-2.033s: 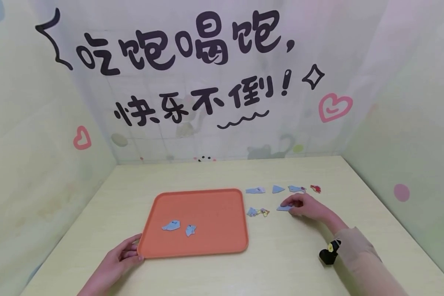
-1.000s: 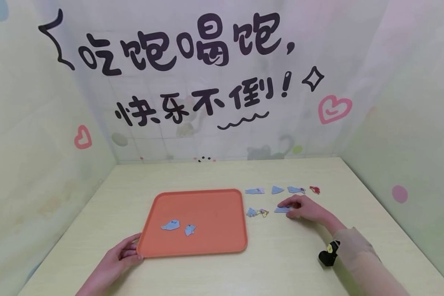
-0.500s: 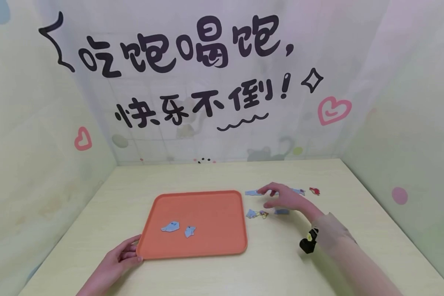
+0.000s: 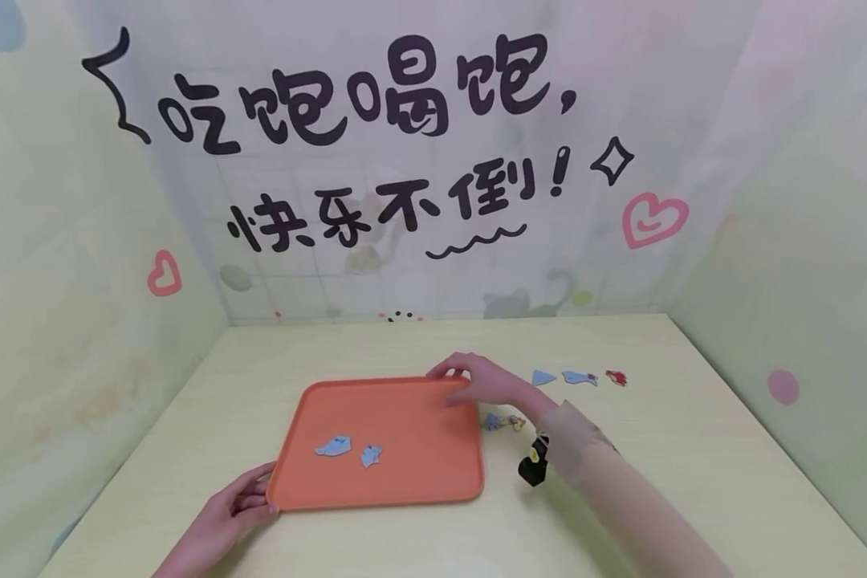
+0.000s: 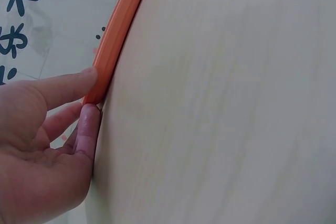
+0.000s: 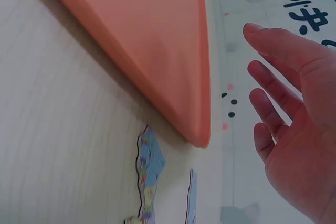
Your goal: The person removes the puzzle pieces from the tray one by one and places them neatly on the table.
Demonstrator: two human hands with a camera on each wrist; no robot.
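Observation:
An orange tray (image 4: 419, 457) lies on the table, with two light-blue puzzle pieces, one wider (image 4: 334, 446) and one smaller (image 4: 371, 456), on its left half. My left hand (image 4: 227, 506) holds the tray's near left corner; in the left wrist view, thumb and fingers of that hand (image 5: 47, 145) meet around the orange rim (image 5: 113, 51). Over the tray's far right corner hovers my right hand (image 4: 484, 381), fingers apart. The right wrist view has this hand (image 6: 299, 119) relaxed, with nothing held, away from the rim.
Right of the tray are a blue triangular piece (image 4: 543, 377), a blue piece (image 4: 580, 378), a red piece (image 4: 616, 378) and a blue-yellow cluster (image 4: 502, 422). The right arm hides other pieces. A black wrist device (image 4: 533, 464) hangs below the sleeve (image 4: 578, 441). Fabric walls enclose the table.
My right hand let go of a blue piece on the table right of the tray and moved left to the tray's far right corner. My left hand stayed at its corner.

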